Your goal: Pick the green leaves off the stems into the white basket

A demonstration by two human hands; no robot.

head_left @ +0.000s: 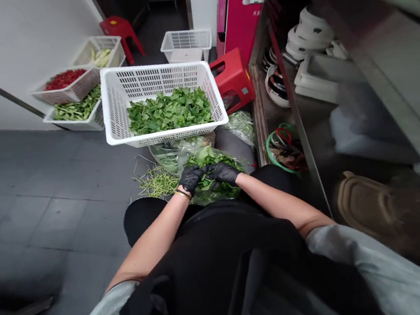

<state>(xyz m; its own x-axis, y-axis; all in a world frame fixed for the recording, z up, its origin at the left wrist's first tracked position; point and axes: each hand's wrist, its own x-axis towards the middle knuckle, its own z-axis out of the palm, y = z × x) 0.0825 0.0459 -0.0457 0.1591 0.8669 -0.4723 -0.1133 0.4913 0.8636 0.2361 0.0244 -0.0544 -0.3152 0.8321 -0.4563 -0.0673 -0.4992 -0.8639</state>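
Observation:
Both my hands wear black gloves and meet over a bunch of leafy greens (210,158) that lies in a clear plastic bag between my knees. My left hand (190,178) is closed, fingers curled around a sprig of the greens. My right hand (221,173) is closed too, pinching the same sprig from the right. A gold bangle sits on my left wrist. Just beyond, a large white slotted basket (118,113) holds a layer of picked green leaves (170,111).
A pile of stripped stems (156,182) lies on the grey tile floor at the left. Further back are baskets of red chillies (64,80), green beans (78,110) and pale stalks, an empty basket (186,43) and two red stools. A steel shelf with bowls runs along the right.

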